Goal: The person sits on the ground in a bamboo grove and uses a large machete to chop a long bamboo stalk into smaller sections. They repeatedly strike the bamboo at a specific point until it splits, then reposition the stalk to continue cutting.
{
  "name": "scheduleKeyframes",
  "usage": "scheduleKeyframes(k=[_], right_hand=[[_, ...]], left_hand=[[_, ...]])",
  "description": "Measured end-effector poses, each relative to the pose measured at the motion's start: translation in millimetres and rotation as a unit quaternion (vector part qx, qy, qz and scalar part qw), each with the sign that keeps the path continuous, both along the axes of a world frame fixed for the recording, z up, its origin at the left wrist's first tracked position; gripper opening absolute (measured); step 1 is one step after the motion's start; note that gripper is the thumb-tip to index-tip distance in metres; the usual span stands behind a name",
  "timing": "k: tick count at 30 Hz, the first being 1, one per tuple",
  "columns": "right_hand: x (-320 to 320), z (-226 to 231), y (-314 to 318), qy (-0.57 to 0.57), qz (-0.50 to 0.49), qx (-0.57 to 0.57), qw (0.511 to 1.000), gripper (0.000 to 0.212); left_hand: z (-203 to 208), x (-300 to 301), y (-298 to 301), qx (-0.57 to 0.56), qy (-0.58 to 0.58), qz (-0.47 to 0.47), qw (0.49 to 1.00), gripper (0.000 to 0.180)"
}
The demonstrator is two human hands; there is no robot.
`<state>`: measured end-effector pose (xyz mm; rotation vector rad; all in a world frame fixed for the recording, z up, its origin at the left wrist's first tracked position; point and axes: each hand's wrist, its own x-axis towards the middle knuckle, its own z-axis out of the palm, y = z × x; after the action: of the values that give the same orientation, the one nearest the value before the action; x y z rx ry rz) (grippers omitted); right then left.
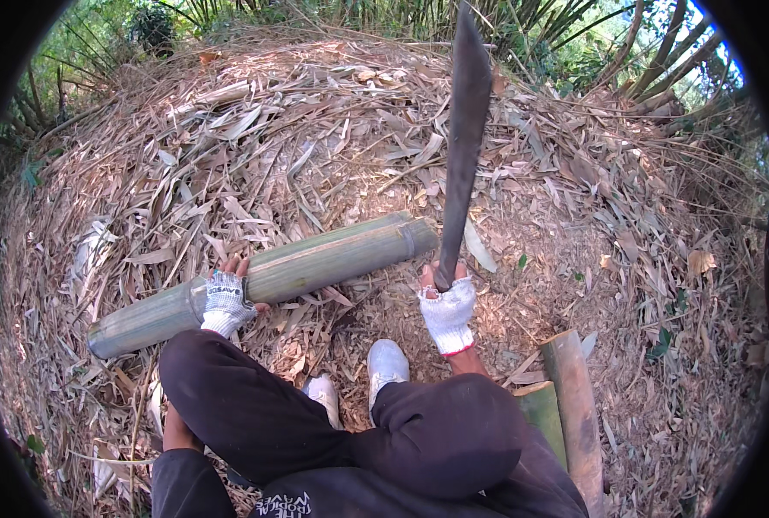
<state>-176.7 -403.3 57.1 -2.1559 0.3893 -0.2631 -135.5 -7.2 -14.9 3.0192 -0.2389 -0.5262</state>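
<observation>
A thick green-grey bamboo section [332, 257] lies slantwise on the ground in front of me, its right end farther off. My left hand [229, 295], in a white fingerless knit glove, grips it near a joint left of its middle, fingers over the top and thumb on the near side. In my right hand [447, 302], gloved the same way with a red cuff edge, a machete [469, 129] is held by its lower end. Its long dark blade points up and away, apart from the bamboo. The handle is mostly hidden in my fist.
Two split bamboo pieces [572, 406] lie by my right knee. Dry bamboo leaves [315, 129] and chips cover the ground. Bamboo stems [678, 52] stand at the far right, with green growth along the back. My shoes [388, 367] are just in front of my bent knees.
</observation>
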Motion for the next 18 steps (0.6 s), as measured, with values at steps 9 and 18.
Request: scheduleKeyframes(k=[9,18], right_hand=[[-41,-103,-32,0.322,0.061,-0.131,0.936,0.029],[-49,-89,-55,0.235,-0.026,-0.105,0.966,0.026]], left_hand=[[-9,-7,8,-0.001,-0.025,-0.018,1.0,0.124],[-5,0,6,-0.008,0.001,-0.002,1.0,0.121]])
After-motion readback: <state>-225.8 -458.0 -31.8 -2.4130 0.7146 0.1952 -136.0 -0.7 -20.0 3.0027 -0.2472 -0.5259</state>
